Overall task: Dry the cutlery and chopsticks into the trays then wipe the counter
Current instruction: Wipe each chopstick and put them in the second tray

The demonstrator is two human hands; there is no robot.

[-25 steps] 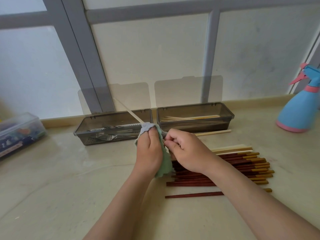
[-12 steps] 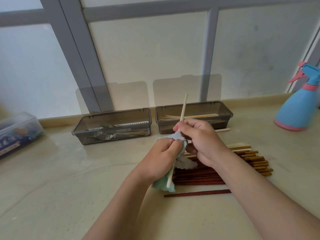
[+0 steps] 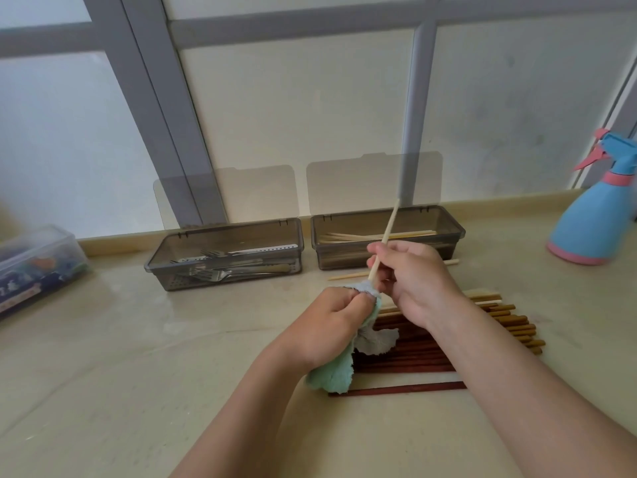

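Back wall is all window: frosted panes (image 3: 293, 115), no view through. Grey frame: double upright (image 3: 155, 115) left of centre, slimmer upright (image 3: 418, 98) right of centre, crossbar (image 3: 310, 25) near the top, another frame piece (image 3: 629, 98) at far right. Soft daylight through the glass, left pane bluer. Below: cream stone-look counter (image 3: 103, 357), glossy, faint veining, dull sheen towards the back edge. Beige upstand (image 3: 113, 244) runs along that back edge.
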